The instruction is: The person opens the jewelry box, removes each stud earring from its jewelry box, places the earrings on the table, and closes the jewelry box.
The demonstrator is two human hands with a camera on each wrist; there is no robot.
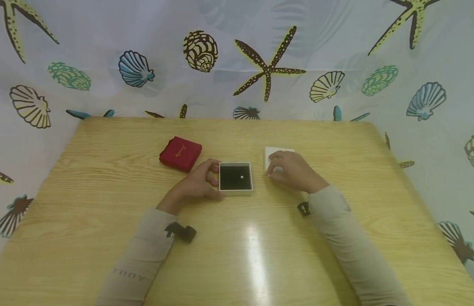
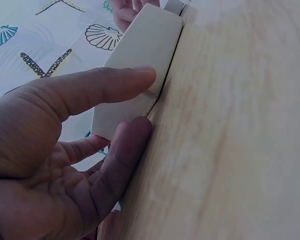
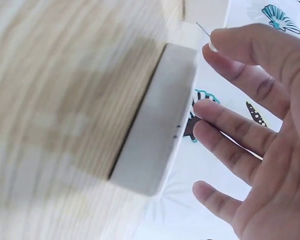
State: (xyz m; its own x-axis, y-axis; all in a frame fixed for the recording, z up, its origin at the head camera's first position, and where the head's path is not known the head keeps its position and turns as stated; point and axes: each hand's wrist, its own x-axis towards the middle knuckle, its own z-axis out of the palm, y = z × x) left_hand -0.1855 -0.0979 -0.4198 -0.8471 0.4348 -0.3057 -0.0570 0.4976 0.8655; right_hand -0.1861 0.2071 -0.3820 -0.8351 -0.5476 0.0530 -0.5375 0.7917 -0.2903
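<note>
The pin (image 3: 202,28), likely light, best held by its bead (image 3: 212,47), is pinched by the right hand (image 1: 293,171); the box (image 1: 237,193) is gripped at nine o'clock by the left hand (image 1: 195,182).

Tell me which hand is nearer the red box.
Left. The left hand is close by the red box, at its near right side, holding the white box; the right hand is farther right, beyond the white box.

Left fingers (image 1: 211,163) against black-lined box (image 1: 235,193), right fingers (image 1: 276,162) over white box (image 1: 273,150)
</note>
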